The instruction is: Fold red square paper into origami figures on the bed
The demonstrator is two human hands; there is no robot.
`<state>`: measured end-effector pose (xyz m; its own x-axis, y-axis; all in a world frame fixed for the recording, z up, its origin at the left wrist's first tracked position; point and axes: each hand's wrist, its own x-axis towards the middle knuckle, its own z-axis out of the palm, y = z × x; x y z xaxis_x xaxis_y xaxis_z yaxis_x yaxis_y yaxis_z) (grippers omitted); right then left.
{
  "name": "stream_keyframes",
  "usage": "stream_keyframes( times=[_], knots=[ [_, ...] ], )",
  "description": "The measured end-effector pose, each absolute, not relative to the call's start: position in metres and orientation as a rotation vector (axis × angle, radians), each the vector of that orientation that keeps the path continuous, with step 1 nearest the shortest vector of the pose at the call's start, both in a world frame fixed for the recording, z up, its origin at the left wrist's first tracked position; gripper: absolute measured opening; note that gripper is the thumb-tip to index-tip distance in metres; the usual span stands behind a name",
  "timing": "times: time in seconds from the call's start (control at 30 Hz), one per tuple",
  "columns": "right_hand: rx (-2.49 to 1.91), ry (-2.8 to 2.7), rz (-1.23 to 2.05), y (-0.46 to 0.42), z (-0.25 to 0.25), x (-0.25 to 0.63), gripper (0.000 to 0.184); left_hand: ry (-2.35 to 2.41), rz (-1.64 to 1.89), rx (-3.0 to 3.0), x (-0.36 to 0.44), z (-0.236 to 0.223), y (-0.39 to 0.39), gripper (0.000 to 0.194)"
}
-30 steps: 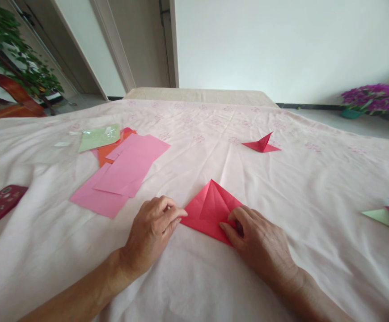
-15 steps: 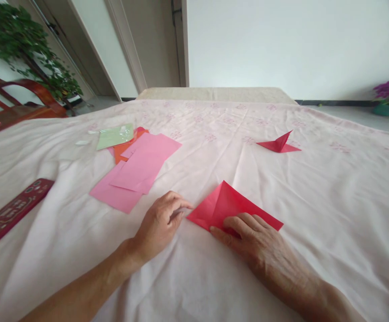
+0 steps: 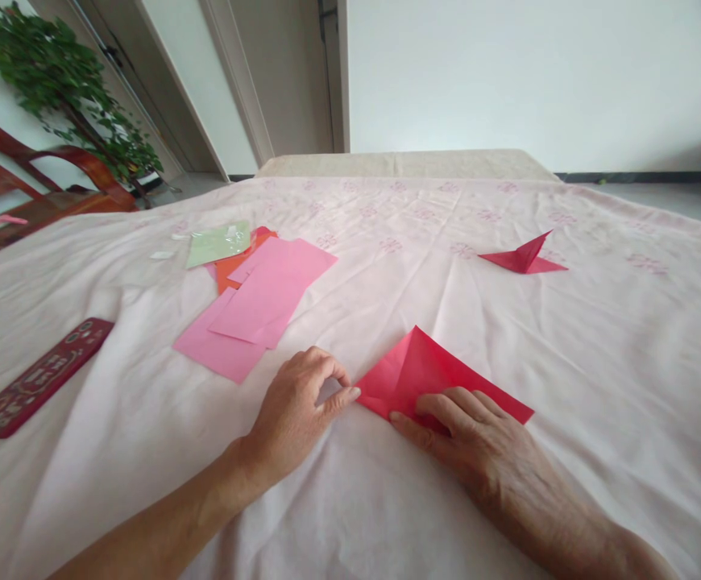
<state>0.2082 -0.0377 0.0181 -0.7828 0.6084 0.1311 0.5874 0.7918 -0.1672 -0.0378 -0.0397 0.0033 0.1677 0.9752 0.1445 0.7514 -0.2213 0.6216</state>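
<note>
A sheet of folded red paper [image 3: 402,366] lies on the cloth in front of me, with creases running from its top point. My left hand [image 3: 305,403] pinches the paper's left corner between thumb and index finger. Curled over the near side of the same sheet, my right hand [image 3: 474,443] holds it down, its thumb at the front edge. The part of the paper under the right hand's fingers is hidden. Farther back on the right stands a second folded red paper [image 3: 525,256], one flap pointing up.
Pink paper pieces [image 3: 271,298] overlap at left, beside orange paper [image 3: 230,272] and a green packet [image 3: 218,244] in clear wrap. A dark red board [image 3: 42,379] with lettering lies at far left. Beyond the tablecloth are a wooden chair [image 3: 85,173] and a plant [image 3: 42,64].
My left thumb and index finger have closed on the red paper's left corner. The right hand stays on the sheet. The whole view has shifted slightly, moving everything rightward.
</note>
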Motion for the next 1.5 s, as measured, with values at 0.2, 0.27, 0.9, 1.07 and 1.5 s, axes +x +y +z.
stream_keyframes(
  times=[0.2, 0.27, 0.9, 1.07, 1.5],
  knots=[
    [-0.939, -2.805, 0.181, -0.038, 0.019, 0.208, 0.026, 1.645, 0.779, 2.066, -0.036, -0.001, -0.040, 0.010],
    [-0.940, -2.796, 0.195, -0.038, 0.019, 0.208, 0.023, 1.628, 0.789, 2.063, -0.038, -0.001, -0.040, 0.009],
    [-0.950, -2.908, 0.195, -0.026, 0.004, 0.179, 0.059, 1.673, 0.656, 1.978, -0.057, 0.004, -0.045, 0.010],
    [-0.977, -2.906, 0.329, -0.023, 0.006, 0.178, 0.057, 1.706, 0.631, 1.990, -0.064, 0.005, -0.047, 0.013],
    [-0.924, -2.879, 0.520, -0.018, 0.009, 0.174, 0.047, 1.702, 0.652, 2.001, -0.048, 0.005, -0.046, 0.015]
  ],
)
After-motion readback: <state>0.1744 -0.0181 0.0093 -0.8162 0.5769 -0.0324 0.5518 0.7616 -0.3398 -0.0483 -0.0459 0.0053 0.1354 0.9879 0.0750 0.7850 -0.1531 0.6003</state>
